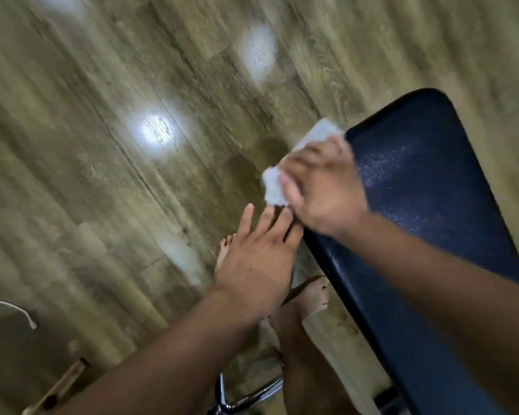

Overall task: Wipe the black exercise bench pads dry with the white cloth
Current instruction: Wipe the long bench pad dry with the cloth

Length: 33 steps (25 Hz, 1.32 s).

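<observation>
The black bench pad (426, 211) runs from the upper right toward the bottom right, its surface speckled with wet sheen. My right hand (321, 187) presses the white cloth (282, 175) against the pad's left edge, with cloth sticking out above and to the left of the fingers. My left hand (258, 259) hovers just below it, beside the pad's left edge, fingers stretched out and slightly apart, holding nothing. The view is blurred by motion.
A wood-look floor (117, 175) with bright light reflections fills the left. My bare feet (309, 295) stand beside the pad. A chrome frame tube (246, 396) shows at the bottom, a white cable (12, 310) at the lower left.
</observation>
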Each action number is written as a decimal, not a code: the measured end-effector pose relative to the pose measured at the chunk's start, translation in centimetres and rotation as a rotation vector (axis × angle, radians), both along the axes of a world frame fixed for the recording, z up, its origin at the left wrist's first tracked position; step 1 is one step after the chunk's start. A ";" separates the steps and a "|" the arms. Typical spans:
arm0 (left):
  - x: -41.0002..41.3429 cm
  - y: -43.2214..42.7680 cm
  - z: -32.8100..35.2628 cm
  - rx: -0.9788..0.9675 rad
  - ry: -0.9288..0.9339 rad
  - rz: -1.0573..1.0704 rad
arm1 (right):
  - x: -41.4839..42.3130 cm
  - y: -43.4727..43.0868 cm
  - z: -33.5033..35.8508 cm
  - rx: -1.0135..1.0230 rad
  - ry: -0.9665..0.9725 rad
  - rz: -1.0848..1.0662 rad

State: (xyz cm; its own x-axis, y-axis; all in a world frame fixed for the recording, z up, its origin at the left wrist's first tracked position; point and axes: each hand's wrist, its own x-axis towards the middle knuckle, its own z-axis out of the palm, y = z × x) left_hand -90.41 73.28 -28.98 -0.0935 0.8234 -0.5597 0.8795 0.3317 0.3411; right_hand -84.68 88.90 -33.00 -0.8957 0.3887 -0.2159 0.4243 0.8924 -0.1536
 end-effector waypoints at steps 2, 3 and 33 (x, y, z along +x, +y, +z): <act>-0.2 0.0 0.2 -0.001 0.008 0.004 | 0.0 -0.8 0.1 -0.081 -0.015 0.261; -0.4 0.0 0.2 -0.005 -0.004 0.010 | 0.2 1.8 0.3 -0.078 -0.059 0.314; 8.8 22.2 0.6 0.093 0.325 -0.574 | 24.4 8.4 -1.1 0.070 0.049 -0.824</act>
State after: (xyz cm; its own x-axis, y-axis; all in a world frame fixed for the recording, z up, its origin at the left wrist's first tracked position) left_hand -81.56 95.44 -28.38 0.2225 0.8361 -0.5015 0.9706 -0.2382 0.0335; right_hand -60.25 97.30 -34.05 -0.3256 0.9358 -0.1350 0.9409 0.3066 -0.1441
